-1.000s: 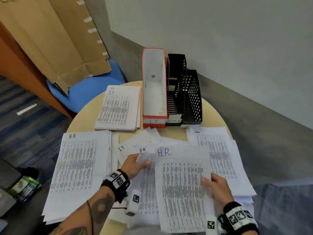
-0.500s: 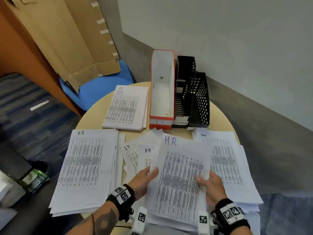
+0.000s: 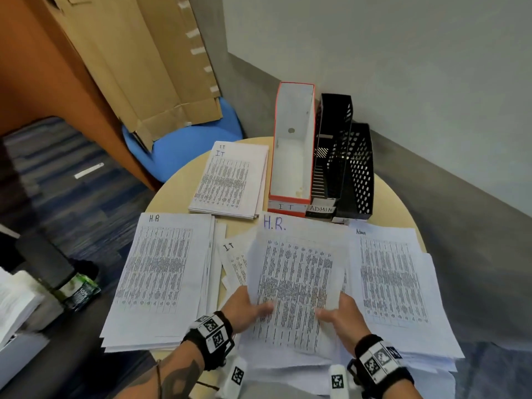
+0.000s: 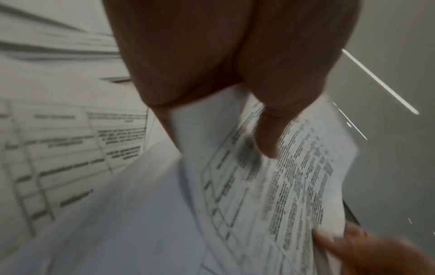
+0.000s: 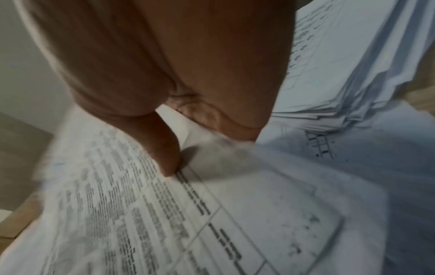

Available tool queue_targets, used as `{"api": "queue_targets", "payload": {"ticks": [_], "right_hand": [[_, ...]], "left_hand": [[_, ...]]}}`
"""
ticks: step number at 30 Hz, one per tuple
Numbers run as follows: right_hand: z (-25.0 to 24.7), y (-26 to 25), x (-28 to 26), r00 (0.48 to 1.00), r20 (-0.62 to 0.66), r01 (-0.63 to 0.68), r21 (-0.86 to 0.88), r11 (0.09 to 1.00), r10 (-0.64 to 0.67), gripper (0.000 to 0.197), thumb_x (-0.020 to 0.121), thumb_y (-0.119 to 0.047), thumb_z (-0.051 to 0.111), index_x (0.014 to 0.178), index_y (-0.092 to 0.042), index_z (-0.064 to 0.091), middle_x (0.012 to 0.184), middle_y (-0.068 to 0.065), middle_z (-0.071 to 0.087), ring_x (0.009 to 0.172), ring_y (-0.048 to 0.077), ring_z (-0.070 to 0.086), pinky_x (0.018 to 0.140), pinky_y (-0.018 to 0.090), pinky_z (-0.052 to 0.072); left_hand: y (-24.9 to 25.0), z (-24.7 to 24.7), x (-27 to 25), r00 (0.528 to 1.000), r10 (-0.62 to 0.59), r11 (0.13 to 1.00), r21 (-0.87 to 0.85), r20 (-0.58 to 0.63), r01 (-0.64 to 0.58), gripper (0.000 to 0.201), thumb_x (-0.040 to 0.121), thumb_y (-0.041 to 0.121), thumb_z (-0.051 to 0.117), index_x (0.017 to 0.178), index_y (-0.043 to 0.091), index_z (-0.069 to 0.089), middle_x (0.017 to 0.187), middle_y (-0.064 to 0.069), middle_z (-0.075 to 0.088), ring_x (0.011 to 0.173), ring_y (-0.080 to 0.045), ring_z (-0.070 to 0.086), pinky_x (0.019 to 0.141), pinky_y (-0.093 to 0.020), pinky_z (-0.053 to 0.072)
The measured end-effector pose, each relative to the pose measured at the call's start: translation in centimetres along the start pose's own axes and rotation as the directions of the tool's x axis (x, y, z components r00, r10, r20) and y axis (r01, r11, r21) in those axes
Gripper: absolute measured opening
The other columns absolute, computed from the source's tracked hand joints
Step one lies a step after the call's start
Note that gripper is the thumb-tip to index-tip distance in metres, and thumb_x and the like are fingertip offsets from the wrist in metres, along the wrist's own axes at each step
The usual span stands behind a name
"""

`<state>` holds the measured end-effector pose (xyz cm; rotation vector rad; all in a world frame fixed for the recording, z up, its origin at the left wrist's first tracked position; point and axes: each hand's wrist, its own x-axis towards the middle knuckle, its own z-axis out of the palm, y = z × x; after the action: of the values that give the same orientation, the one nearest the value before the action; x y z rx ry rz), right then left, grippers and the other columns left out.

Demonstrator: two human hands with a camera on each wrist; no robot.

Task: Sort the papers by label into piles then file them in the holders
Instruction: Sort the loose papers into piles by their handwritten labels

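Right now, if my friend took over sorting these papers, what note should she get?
Both hands hold one sheet marked H.R.: left hand pinches its lower left edge, right hand its lower right.
H.R. pile lies at left, IT pile behind it, Admin pile at right.
Unsorted sheets lie in the middle, one marked IT.
The IT holder looks empty, as do the black mesh holders, one labelled ADMIN.
Left: put this sheet on H.R., finish sorting, file everything.
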<state>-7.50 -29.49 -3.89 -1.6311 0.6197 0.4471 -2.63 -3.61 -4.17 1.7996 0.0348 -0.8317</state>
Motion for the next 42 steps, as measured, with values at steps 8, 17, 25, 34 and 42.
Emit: {"api": "queue_targets", "payload": {"ticks": [8, 17, 25, 34, 42], "right_hand": [[-2.3, 0.3, 0.8, 0.968, -0.235, -0.037, 0.186, 0.982, 0.082, 0.028, 0.08, -0.011, 0.085, 0.101, 0.001, 0.07, 0.095, 0.023, 0.076, 0.089, 0.04, 0.074, 0.084, 0.057, 0.06], [-3.6, 2.1, 0.9, 0.982, -0.161, -0.112, -0.063, 0.992, 0.101, 0.01, 0.088, -0.006, 0.075, 0.097, -0.008, 0.071, 0.095, 0.013, 0.077, 0.084, 0.032, 0.074, 0.078, 0.043, 0.064], [-0.3, 2.1, 2.8, 0.985, -0.17, -0.1, -0.573, 0.813, 0.001, 0.052, 0.084, -0.037, 0.08, 0.123, -0.016, 0.054, 0.113, -0.004, 0.061, 0.105, 0.014, 0.06, 0.091, 0.024, 0.05], [2.3, 0.6, 3.1, 0.971, -0.231, -0.221, -0.802, 0.555, 0.053, 0.07, 0.077, -0.044, 0.084, 0.124, -0.006, 0.049, 0.124, 0.012, 0.057, 0.092, 0.021, 0.06, 0.079, 0.03, 0.056], [2.4, 0.9, 4.1, 0.958, -0.282, -0.259, -0.776, 0.575, 0.052, 0.119, 0.077, -0.04, 0.084, 0.157, 0.004, 0.008, 0.149, 0.018, 0.044, 0.129, 0.032, 0.055, 0.103, 0.037, 0.053]], "left_hand": [[0.1, 0.0, 1.6, 0.996, -0.081, 0.969, 0.236, 0.043, 0.069, 0.043, 0.078, 0.057, 0.08, 0.098, 0.019, 0.076, 0.091, 0.005, 0.078, 0.083, -0.012, 0.075, 0.08, -0.033, 0.063], [-4.3, -16.5, -5.0, 0.714, -0.088, 0.972, 0.098, -0.695, 0.215, 0.023, 0.094, 0.022, 0.074, 0.087, 0.001, 0.07, 0.081, -0.014, 0.072, 0.081, -0.029, 0.069, 0.076, -0.04, 0.052], [-12.3, -25.6, -8.2, 0.719, -0.196, 0.889, 0.189, -0.667, 0.418, 0.022, 0.094, 0.02, 0.075, 0.106, 0.002, 0.076, 0.102, -0.017, 0.077, 0.094, -0.032, 0.071, 0.094, -0.047, 0.054], [-13.3, -25.4, -6.4, 0.726, -0.221, 0.78, 0.328, -0.651, 0.532, 0.039, 0.084, 0.022, 0.082, 0.121, 0.013, 0.071, 0.107, -0.012, 0.075, 0.097, -0.033, 0.069, 0.088, -0.042, 0.052], [-11.9, -23.7, -6.0, 0.651, -0.213, 0.832, 0.214, -0.729, 0.512, 0.09, 0.067, 0.003, 0.085, 0.144, 0.013, 0.04, 0.134, -0.025, 0.054, 0.122, -0.046, 0.052, 0.103, -0.056, 0.045]]}}
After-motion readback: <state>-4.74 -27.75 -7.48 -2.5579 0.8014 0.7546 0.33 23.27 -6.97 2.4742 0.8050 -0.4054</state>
